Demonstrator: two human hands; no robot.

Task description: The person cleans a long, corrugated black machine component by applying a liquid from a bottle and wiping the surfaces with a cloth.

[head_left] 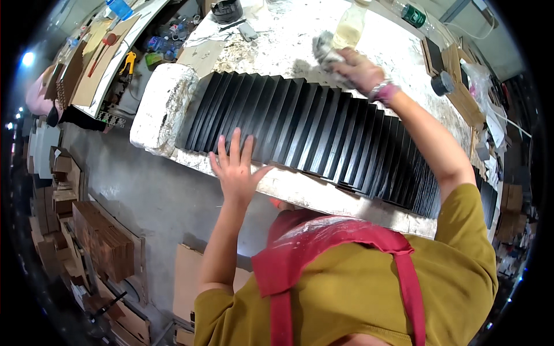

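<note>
A long row of black flat panels (294, 127) lies overlapped like fanned slats across the white worktable. My left hand (235, 164) is spread open, its fingertips on the near edge of the panels toward the left end of the row. Beyond the row, my right hand (362, 70) is closed around a crumpled grey-white rag (326, 51). That rag is partly blurred and sits just left of a clear bottle (351, 26) with pale yellowish liquid, close against it. A white foam-like block (163, 106) with stained sides stands at the left end of the row.
The worktable (277, 46) has a smeared surface, with a black round container (226, 10) at its far side. A green-labelled bottle (413, 16) and wooden boards (461, 86) are at the right. Cardboard stacks (104, 239) stand on the floor at left; another person (43, 95) is far left.
</note>
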